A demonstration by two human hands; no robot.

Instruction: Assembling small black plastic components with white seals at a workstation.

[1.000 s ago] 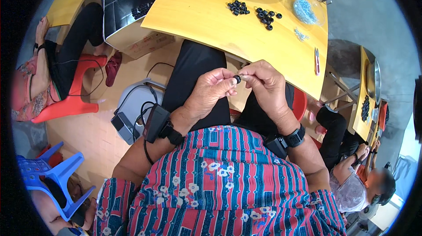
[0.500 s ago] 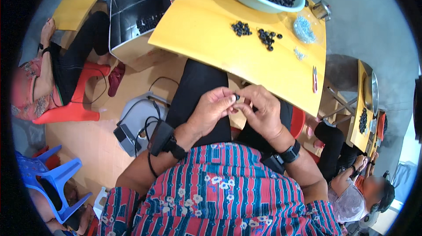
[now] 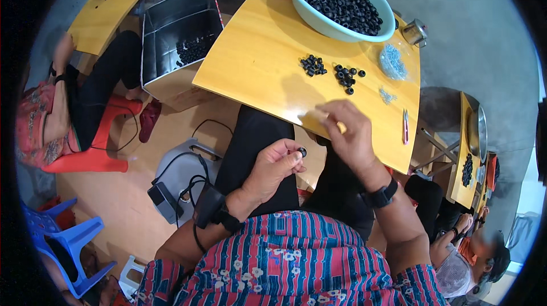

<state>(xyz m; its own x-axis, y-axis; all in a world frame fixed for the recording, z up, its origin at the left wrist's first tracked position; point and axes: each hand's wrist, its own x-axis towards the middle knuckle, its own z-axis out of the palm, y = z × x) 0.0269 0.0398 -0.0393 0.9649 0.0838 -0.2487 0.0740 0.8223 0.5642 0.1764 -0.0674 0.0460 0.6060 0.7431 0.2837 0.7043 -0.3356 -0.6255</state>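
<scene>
My left hand [image 3: 272,169] is above my lap, its thumb and fingers pinching a small black ring-shaped piece [image 3: 302,151]. Apart from it, my right hand [image 3: 352,135] is raised at the table's near edge with its fingers parted; they look empty and a little blurred. On the yellow table [image 3: 256,58] beyond the hands lie two small groups of black parts, one of narrow pieces [image 3: 313,66] and one of rounder pieces [image 3: 345,75]. Right of them are a few tiny silvery pieces [image 3: 388,96] and red-handled thread snips [image 3: 405,128].
A light blue basin [image 3: 319,24] full of black pieces stands at the table's far side. Beside it are a clear bowl [image 3: 380,62] of silvery pieces and a metal cup [image 3: 415,33]. An open box [image 3: 171,78] stands left of the table. Other people sit on both sides.
My right hand has parted from my left and moved up and forward to the table edge. The left keeps the black piece. The view has tilted, showing more of the basin.
</scene>
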